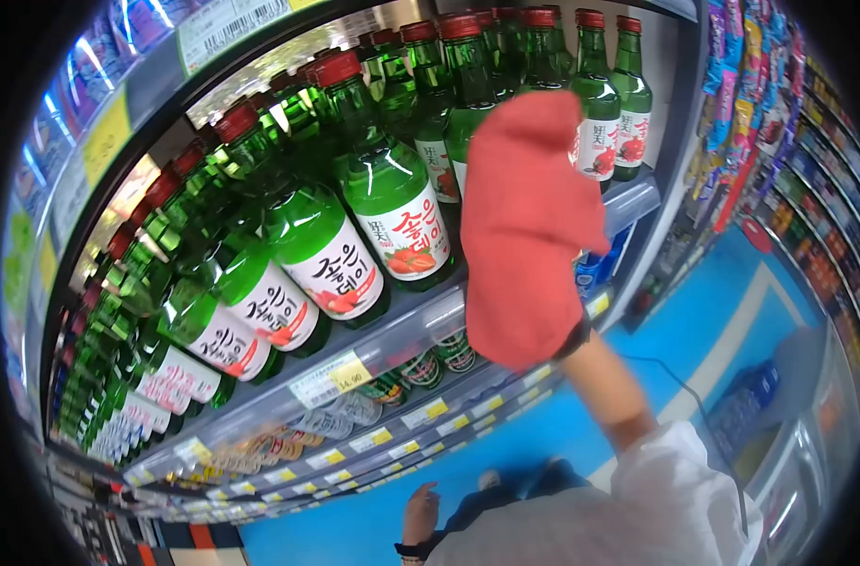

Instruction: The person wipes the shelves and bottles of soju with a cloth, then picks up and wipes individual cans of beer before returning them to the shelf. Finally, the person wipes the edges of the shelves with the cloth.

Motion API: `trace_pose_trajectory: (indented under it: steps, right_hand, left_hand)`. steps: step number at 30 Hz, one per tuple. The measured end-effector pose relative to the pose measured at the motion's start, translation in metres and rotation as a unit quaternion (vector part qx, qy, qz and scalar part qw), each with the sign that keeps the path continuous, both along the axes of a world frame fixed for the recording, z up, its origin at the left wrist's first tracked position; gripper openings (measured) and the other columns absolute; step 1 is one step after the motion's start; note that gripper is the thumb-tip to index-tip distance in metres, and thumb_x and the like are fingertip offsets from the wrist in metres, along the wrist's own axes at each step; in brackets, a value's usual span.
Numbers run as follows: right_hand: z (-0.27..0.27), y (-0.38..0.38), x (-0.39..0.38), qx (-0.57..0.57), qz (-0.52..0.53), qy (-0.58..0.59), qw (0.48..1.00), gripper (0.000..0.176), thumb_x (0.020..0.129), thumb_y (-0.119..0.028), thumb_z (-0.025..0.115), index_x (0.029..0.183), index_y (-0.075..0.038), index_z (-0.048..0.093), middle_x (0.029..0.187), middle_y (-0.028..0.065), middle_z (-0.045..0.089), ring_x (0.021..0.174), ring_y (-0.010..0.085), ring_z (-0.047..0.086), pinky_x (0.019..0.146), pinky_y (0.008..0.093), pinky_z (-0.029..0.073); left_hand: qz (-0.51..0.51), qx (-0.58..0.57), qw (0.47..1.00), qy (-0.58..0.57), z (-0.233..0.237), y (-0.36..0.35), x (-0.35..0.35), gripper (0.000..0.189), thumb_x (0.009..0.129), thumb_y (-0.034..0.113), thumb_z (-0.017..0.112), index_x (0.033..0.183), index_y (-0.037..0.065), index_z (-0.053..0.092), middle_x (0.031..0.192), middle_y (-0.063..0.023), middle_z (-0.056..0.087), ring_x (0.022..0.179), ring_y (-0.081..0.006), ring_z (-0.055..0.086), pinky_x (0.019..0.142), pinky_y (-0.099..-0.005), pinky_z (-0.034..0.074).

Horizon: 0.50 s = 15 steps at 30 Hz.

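A red cloth covering (524, 236), shaped like a mitt, encloses my right hand, whose fingers are hidden inside it. It is raised in front of the green bottles (392, 208) at the right part of the top shelf; whether it touches one cannot be made out. Those bottles have red caps and white labels and stand in close rows. My left hand (421, 514) hangs low beside my body with a dark band at its wrist, its fingers loosely apart and holding nothing.
Lower shelves hold cans (359, 407) behind price tags (331, 379). Hanging colourful packets (732, 85) are at the upper right, with more stocked shelves (817, 217) beyond. A blue floor (722, 283) with a pale stripe lies below. A thin dark cord runs down at the right.
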State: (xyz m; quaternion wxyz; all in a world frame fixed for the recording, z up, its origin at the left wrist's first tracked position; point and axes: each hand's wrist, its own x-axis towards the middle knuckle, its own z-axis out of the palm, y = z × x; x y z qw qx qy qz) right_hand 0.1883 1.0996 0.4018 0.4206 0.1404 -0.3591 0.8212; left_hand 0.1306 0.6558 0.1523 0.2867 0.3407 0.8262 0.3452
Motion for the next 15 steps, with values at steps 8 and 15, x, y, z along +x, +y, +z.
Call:
trace_pose_trajectory:
  steps: [8, 15]
  right_hand:
    - [-0.015, -0.027, 0.018, -0.023, -0.034, -0.011, 0.999, 0.028, 0.099, -0.022, 0.047, 0.124, -0.012, 0.053, 0.118, 0.0048, 0.057, 0.103, 0.0178, 0.054, 0.094, 0.0327, 0.045]
    - [0.002, -0.009, 0.023, -0.009, -0.039, 0.012, 0.999, 0.026, 0.101, -0.024, 0.044, 0.122, -0.012, 0.054, 0.115, 0.0036, 0.058, 0.1, 0.0162, 0.055, 0.093, 0.0318, 0.045]
  left_hand:
    - [0.021, -0.053, 0.997, 0.047, 0.011, 0.005, -0.043, 0.04, 0.091, 0.008, 0.061, 0.13, 0.003, 0.054, 0.105, -0.0179, 0.065, 0.088, -0.0325, 0.066, 0.078, -0.0416, 0.052]
    - [-0.002, -0.012, 0.998, 0.065, 0.003, 0.014, -0.045, 0.042, 0.092, 0.007, 0.062, 0.131, 0.002, 0.051, 0.109, -0.0206, 0.063, 0.09, -0.0317, 0.067, 0.078, -0.0412, 0.053]
